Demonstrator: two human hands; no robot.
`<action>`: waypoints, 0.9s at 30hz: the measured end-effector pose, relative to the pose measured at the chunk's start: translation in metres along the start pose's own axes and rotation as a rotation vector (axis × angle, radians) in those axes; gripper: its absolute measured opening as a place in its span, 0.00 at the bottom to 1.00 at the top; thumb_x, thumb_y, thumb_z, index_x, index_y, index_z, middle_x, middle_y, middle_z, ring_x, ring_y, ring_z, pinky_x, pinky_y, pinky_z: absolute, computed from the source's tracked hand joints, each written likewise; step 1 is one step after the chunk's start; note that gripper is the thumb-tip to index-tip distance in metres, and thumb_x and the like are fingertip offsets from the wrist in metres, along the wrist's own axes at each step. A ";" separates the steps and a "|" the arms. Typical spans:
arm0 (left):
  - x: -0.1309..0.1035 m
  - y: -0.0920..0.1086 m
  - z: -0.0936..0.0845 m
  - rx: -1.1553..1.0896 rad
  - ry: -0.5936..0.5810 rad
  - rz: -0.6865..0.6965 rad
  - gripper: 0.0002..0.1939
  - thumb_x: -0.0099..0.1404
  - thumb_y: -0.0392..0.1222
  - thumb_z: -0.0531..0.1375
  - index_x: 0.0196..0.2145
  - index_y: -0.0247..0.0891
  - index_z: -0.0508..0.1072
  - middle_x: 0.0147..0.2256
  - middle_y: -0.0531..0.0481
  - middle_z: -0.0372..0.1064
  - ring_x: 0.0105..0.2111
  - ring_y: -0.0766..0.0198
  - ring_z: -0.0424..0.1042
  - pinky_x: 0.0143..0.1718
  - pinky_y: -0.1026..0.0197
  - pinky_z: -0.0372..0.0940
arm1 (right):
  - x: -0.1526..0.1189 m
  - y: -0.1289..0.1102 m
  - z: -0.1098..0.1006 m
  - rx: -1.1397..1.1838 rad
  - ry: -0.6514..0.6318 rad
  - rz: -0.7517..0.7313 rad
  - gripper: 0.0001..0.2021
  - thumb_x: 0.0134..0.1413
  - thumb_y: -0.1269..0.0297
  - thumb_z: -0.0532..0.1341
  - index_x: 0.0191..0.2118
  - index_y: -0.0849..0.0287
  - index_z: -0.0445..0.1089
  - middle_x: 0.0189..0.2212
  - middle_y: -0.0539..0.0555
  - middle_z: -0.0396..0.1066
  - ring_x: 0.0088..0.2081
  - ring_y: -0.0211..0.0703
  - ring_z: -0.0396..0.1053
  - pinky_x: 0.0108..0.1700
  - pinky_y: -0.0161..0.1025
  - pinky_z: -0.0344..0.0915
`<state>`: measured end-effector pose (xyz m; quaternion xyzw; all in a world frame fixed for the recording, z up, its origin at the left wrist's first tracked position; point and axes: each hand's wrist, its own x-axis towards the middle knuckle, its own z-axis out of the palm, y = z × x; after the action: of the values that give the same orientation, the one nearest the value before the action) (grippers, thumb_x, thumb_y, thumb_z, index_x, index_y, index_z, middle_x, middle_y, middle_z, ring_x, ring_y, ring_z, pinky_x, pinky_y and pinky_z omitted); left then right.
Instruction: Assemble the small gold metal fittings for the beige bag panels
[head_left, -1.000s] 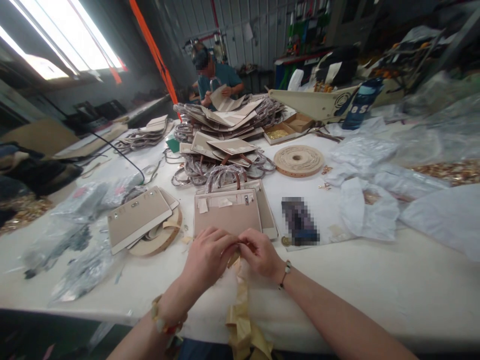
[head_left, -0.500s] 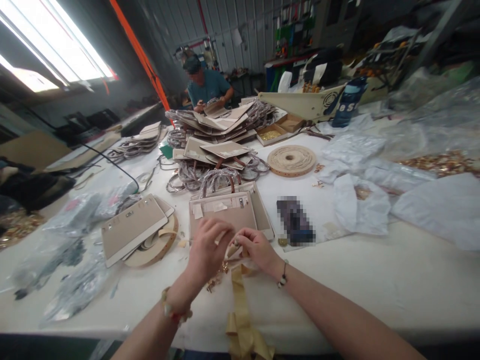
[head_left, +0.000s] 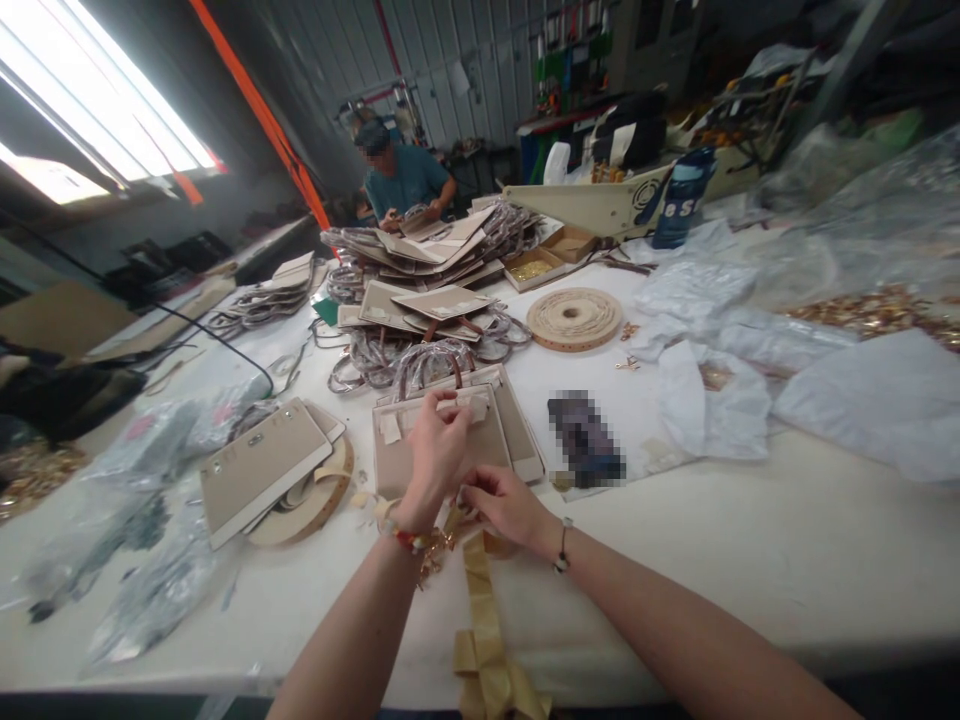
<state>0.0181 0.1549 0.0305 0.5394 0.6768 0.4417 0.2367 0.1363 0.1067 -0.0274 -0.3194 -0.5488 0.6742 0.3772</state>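
My left hand (head_left: 437, 445) is over a beige bag panel (head_left: 391, 462), its fingertips pinched beside a whitish strip (head_left: 478, 408). Whether anything is in that pinch is hidden. Nearer to me, my right hand (head_left: 510, 508) is closed, thumb against forefinger, on something small that I cannot make out. Small gold metal fittings (head_left: 433, 562) lie loose just below both hands. From under the right hand a yellowish tape (head_left: 484, 600) runs down toward the table's front edge. Clear-wrapped handles (head_left: 435, 362) stick out from the far side of the panel.
More bag panels (head_left: 442, 300) are piled behind. A tape roll (head_left: 574, 318), a blurred dark item (head_left: 586, 438) and a blue bottle (head_left: 682, 200) are to the right. Panels (head_left: 262, 465) rest on another roll at left. A co-worker (head_left: 409, 180) sits across the table.
My left hand has moved up and forward onto the panel, away from my right hand. My right hand stays closed in about the same place. The view has shifted slightly.
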 end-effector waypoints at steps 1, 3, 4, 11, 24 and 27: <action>-0.002 0.000 0.003 0.031 0.021 -0.001 0.13 0.63 0.43 0.60 0.46 0.40 0.69 0.30 0.51 0.77 0.32 0.60 0.75 0.40 0.57 0.64 | 0.000 0.000 0.000 -0.002 -0.005 -0.009 0.08 0.54 0.62 0.63 0.27 0.60 0.68 0.25 0.50 0.70 0.26 0.37 0.66 0.30 0.34 0.63; -0.006 0.000 0.008 0.124 0.062 0.027 0.09 0.64 0.43 0.60 0.42 0.41 0.71 0.32 0.50 0.78 0.36 0.58 0.76 0.46 0.53 0.63 | 0.000 0.001 0.000 -0.001 -0.008 -0.026 0.07 0.53 0.64 0.62 0.28 0.60 0.69 0.25 0.49 0.70 0.26 0.37 0.65 0.30 0.34 0.62; -0.007 0.001 0.010 0.184 0.085 0.052 0.07 0.64 0.43 0.59 0.40 0.41 0.71 0.33 0.49 0.78 0.39 0.56 0.76 0.49 0.50 0.62 | 0.000 0.001 0.000 -0.006 -0.007 -0.033 0.06 0.53 0.66 0.61 0.28 0.60 0.69 0.25 0.49 0.70 0.27 0.37 0.65 0.30 0.33 0.61; -0.015 0.003 0.011 0.537 0.174 0.249 0.10 0.65 0.42 0.60 0.44 0.42 0.75 0.41 0.44 0.77 0.48 0.45 0.69 0.54 0.39 0.55 | 0.001 0.004 -0.002 -0.154 0.031 -0.076 0.05 0.51 0.72 0.58 0.27 0.61 0.69 0.24 0.50 0.71 0.27 0.37 0.65 0.29 0.32 0.59; 0.018 -0.044 -0.031 0.794 -0.201 0.765 0.32 0.73 0.48 0.51 0.70 0.32 0.51 0.70 0.37 0.49 0.71 0.52 0.46 0.70 0.45 0.40 | -0.002 -0.002 -0.003 -0.247 0.001 -0.066 0.06 0.55 0.68 0.60 0.28 0.60 0.72 0.26 0.50 0.74 0.28 0.37 0.67 0.32 0.33 0.63; 0.032 -0.041 -0.049 0.759 -0.106 0.566 0.27 0.73 0.47 0.50 0.65 0.35 0.60 0.66 0.37 0.58 0.66 0.50 0.57 0.67 0.45 0.47 | -0.002 -0.001 -0.003 -0.236 -0.005 -0.050 0.06 0.55 0.67 0.61 0.29 0.60 0.73 0.25 0.50 0.74 0.28 0.37 0.68 0.32 0.33 0.64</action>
<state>-0.0519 0.1667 0.0243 0.7725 0.6039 0.1822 -0.0727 0.1396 0.1065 -0.0268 -0.3460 -0.6332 0.5961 0.3523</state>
